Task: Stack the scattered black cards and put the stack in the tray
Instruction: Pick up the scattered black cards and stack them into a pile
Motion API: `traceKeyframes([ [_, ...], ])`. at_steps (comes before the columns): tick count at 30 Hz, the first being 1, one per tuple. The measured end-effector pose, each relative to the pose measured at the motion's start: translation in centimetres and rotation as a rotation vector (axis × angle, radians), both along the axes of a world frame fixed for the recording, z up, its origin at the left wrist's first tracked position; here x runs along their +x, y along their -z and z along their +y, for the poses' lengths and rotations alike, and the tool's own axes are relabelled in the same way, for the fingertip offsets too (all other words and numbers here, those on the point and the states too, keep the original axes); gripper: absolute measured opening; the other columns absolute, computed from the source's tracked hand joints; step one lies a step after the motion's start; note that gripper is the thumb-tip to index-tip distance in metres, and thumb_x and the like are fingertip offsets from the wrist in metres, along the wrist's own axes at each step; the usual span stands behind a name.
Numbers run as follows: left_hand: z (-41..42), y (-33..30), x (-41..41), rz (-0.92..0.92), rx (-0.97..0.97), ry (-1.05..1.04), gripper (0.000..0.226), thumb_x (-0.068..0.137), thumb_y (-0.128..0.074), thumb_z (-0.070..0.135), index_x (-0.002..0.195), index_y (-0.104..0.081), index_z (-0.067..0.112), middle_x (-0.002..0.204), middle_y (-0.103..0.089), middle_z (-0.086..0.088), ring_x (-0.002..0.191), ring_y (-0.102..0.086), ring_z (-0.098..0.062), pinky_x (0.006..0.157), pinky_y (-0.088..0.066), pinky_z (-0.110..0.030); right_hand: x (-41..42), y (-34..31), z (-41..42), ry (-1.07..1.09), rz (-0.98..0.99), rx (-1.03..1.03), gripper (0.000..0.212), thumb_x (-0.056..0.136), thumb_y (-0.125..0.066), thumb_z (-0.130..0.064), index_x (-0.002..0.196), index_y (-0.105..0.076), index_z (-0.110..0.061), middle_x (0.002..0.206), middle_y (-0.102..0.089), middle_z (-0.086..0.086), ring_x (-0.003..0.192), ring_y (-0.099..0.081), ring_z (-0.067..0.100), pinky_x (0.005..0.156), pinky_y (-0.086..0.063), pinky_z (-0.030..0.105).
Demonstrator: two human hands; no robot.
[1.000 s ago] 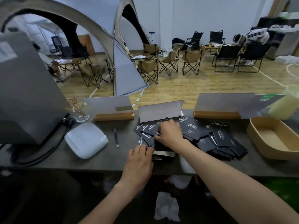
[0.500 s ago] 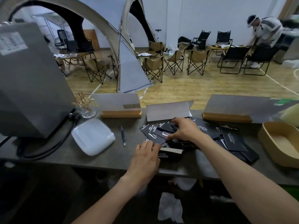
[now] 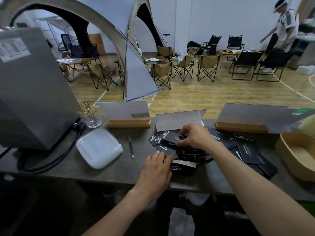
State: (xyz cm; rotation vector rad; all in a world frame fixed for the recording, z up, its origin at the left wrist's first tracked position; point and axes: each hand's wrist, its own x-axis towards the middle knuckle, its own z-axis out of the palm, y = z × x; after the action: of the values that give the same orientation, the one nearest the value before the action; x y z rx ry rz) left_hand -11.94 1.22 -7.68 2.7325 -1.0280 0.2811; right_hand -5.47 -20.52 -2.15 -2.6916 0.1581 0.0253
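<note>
Several black cards (image 3: 248, 151) with white print lie scattered over the middle of the dark counter (image 3: 119, 169). A squared-up stack of cards (image 3: 185, 165) sits near the front edge. My left hand (image 3: 156, 169) rests against the stack's left side, fingers curled over it. My right hand (image 3: 194, 137) is just behind, pinching a black card (image 3: 172, 138) lifted off the pile. The tan tray (image 3: 296, 154) stands at the far right with nothing visible in it.
A white plastic lid (image 3: 98, 148) and a pen (image 3: 130, 147) lie left of the cards. A grey machine (image 3: 32, 92) with cables fills the left. Wooden-based sign holders (image 3: 128, 114) line the back edge. A person stands among the folding chairs beyond.
My right hand has picked up a card from the left part of the pile and lifted it a little. The left hand stays at the stack. The person in the background has stood up.
</note>
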Motion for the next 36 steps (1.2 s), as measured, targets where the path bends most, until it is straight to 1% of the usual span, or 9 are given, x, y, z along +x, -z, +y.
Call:
traceKeyframes([
  [7,-0.3,0.4,0.2,-0.009,0.002,-0.016,0.043,0.082,-0.045,0.03,0.123,-0.053,0.022,0.103,-0.052,0.0,0.091,-0.048,-0.021,0.075,-0.037,-0.035,0.5,-2.0,-0.5,-0.044,-0.194,0.047,0.026,0.092,-0.055,-0.036,0.09,-0.071,-0.016,0.075,-0.068,-0.002,0.072,-0.063,0.02,0.065,-0.055,0.037],
  [11,-0.3,0.3,0.1,-0.025,-0.009,-0.009,0.044,0.081,-0.046,0.031,0.123,-0.054,0.023,0.104,-0.054,0.0,0.093,-0.048,-0.021,0.076,-0.04,-0.036,1.0,-0.8,0.7,-0.056,-0.015,0.066,0.029,0.089,-0.063,-0.04,0.091,-0.073,-0.013,0.085,-0.073,0.005,0.083,-0.066,0.024,0.075,-0.056,0.038],
  [16,-0.2,0.5,0.2,-0.07,0.009,-0.012,0.045,0.081,-0.045,0.033,0.124,-0.055,0.022,0.103,-0.055,-0.001,0.091,-0.049,-0.021,0.073,-0.042,-0.036,1.7,0.8,2.2,-0.122,0.108,-0.148,0.069,0.059,-0.082,-0.065,0.109,-0.07,-0.019,0.098,-0.074,-0.001,0.092,-0.068,0.024,0.083,-0.057,0.037],
  [23,-0.2,0.5,-0.1,-0.044,0.013,-0.021,0.061,0.087,-0.046,0.031,0.147,-0.041,0.02,0.122,-0.052,-0.004,0.108,-0.051,-0.024,0.088,-0.043,-0.037,2.4,0.8,2.8,-0.111,0.074,0.012,0.048,0.072,-0.089,-0.026,0.117,-0.074,-0.02,0.11,-0.074,0.002,0.097,-0.067,0.021,0.082,-0.052,0.029],
  [26,0.2,0.8,-0.5,0.01,-0.026,-0.032,0.082,0.092,-0.053,0.023,0.161,-0.01,0.018,0.163,-0.019,-0.013,0.149,-0.02,-0.029,0.118,-0.028,-0.041,1.3,-0.3,2.3,-0.149,0.031,0.156,0.028,0.079,-0.082,-0.013,0.104,-0.077,-0.023,0.096,-0.072,-0.003,0.083,-0.066,0.015,0.071,-0.052,0.027],
  [28,0.1,0.8,-0.7,-0.015,-0.036,-0.034,0.087,0.091,-0.049,0.018,0.161,0.003,0.013,0.168,0.012,-0.018,0.155,0.01,-0.031,0.122,-0.012,-0.041,-0.5,-1.3,1.7,-0.158,0.024,0.23,0.025,0.082,-0.079,-0.012,0.103,-0.076,-0.024,0.091,-0.071,-0.009,0.08,-0.068,0.012,0.065,-0.052,0.024],
  [30,0.0,1.0,-1.0,-0.014,-0.063,-0.045,0.087,0.089,-0.043,0.015,0.16,0.007,0.006,0.166,0.02,-0.02,0.154,0.017,-0.034,0.122,-0.011,-0.043,-2.8,-1.6,1.1,-0.161,0.017,0.287,0.025,0.082,-0.08,-0.012,0.103,-0.077,-0.025,0.092,-0.072,-0.01,0.083,-0.069,0.011,0.066,-0.054,0.023],
  [33,0.0,1.5,-1.1,0.012,-0.123,-0.059,0.089,0.086,-0.042,0.015,0.159,0.007,0.002,0.168,0.011,-0.02,0.155,0.009,-0.034,0.123,-0.01,-0.05,-5.8,-0.9,1.0,-0.26,0.064,0.227,0.025,0.086,-0.075,-0.014,0.105,-0.078,-0.03,0.093,-0.073,-0.015,0.086,-0.068,0.0,0.078,-0.056,0.023],
  [36,0.1,2.1,-0.7,-0.025,-0.105,-0.045,0.084,0.081,-0.044,0.022,0.157,-0.015,0.0,0.157,-0.03,-0.017,0.146,-0.032,-0.035,0.12,-0.028,-0.055,-7.6,0.1,1.3,-0.319,0.07,0.296,0.021,0.095,-0.066,-0.027,0.114,-0.076,-0.029,0.09,-0.07,-0.023,0.083,-0.062,-0.014,0.076,-0.047,0.011],
])
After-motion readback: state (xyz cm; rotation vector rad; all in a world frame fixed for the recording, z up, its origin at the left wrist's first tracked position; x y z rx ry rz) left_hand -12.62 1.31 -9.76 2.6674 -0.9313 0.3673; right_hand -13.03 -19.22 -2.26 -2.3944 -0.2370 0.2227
